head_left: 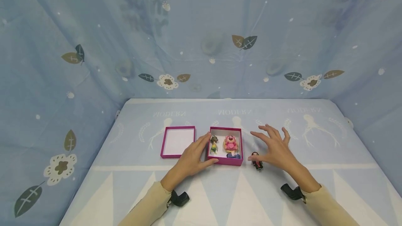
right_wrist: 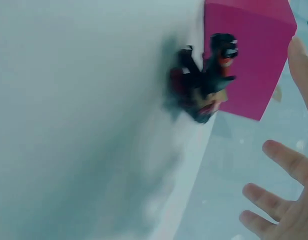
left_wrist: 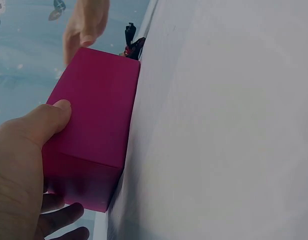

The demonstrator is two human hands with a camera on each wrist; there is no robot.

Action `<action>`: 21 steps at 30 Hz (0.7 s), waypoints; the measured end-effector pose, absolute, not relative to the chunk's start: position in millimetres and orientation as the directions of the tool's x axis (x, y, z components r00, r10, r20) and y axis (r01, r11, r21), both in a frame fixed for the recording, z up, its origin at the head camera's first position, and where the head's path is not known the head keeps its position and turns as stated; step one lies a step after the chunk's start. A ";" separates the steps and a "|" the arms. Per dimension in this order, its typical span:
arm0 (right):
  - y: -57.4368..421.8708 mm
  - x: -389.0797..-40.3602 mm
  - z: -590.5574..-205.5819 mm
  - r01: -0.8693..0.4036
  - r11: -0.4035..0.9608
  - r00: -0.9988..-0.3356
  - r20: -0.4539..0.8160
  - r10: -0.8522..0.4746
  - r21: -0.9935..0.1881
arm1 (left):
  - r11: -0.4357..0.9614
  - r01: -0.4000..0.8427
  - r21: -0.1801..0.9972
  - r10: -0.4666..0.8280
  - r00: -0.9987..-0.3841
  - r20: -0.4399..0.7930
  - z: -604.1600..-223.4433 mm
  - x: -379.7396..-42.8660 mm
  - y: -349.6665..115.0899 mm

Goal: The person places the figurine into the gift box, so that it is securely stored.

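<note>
A magenta open-topped box point(head_left: 230, 162) with a white inside stands mid-table. My left hand point(head_left: 194, 159) holds its left side, thumb on the near wall and fingers along the left wall. Inside lie a pink bear figurine point(head_left: 230, 143), a small figurine in green and yellow point(head_left: 214, 145), and a dark blue piece point(head_left: 233, 156), its kind unclear. To the right of the box, a small dark-and-red figurine point(head_left: 257, 162) lies on the table. Over it hovers my right hand point(head_left: 276, 151), fingers spread and gripping nothing; the right wrist view shows the figurine point(right_wrist: 206, 82) apart from the fingers.
Left of the box lies its shallow magenta lid point(head_left: 179, 142), white inside facing up. A patterned pale blue cloth covers the table point(head_left: 125, 191). Blue curtains point(head_left: 201, 44) hang behind and at both sides. Each wrist carries a black strap-like mount point(head_left: 179, 198).
</note>
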State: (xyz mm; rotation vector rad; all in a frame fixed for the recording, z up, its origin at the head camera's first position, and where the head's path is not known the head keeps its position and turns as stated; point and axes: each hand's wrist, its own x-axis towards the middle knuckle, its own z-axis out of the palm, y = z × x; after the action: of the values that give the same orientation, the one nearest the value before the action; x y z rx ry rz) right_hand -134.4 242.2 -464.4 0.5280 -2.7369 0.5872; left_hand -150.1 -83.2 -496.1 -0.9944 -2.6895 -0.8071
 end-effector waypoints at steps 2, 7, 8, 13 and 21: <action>248.8 -128.9 -470.3 -0.393 0.857 -0.896 0.348 -0.275 -0.334 | 0.631 0.644 0.432 0.556 -0.764 0.327 -495.9 -150.2 -83.1; 258.7 -119.5 -482.0 -0.374 0.864 -0.899 0.359 -0.250 -0.336 | 0.627 0.643 0.439 0.555 -0.765 0.328 -494.6 -150.2 -82.8; 259.7 -118.3 -483.4 -0.373 0.864 -0.899 0.363 -0.246 -0.339 | 0.628 0.642 0.441 0.555 -0.766 0.325 -494.2 -150.2 -82.9; 262.8 -114.7 -488.5 -0.378 0.849 -0.901 0.356 -0.246 -0.370 | 0.627 0.636 0.449 0.555 -0.770 0.314 -493.5 -150.1 -83.0; 264.4 -112.1 -490.0 -0.361 0.854 -0.919 0.300 -0.257 -0.376 | 0.623 0.648 0.439 0.557 -0.761 0.332 -495.2 -150.8 -83.0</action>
State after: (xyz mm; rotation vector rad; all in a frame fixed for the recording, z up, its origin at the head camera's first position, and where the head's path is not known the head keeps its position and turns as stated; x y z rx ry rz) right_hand -112.1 264.4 -490.0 0.4726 -2.7910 0.6339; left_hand -150.8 -83.0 -495.2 -1.0034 -2.6800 -0.8225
